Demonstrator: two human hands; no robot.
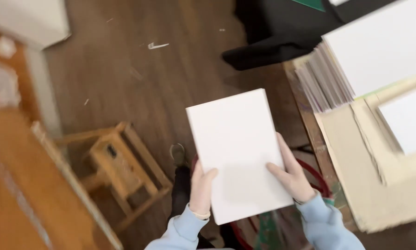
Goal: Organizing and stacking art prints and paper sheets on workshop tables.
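Note:
A blank white rectangular panel, like a small canvas, is held in the air over the floor with both hands. My left hand grips its lower left edge, thumb on the face. My right hand grips the lower right edge, thumb also lying across the white face. Both wrists come out of light blue sleeves at the bottom of the view. The panel tilts slightly to the left.
A stack of white panels sits on a worktable at right, on torn brown cardboard. A small wooden stool stands on the dark wood floor at left. A black object lies at top centre. Orange wooden furniture fills the left edge.

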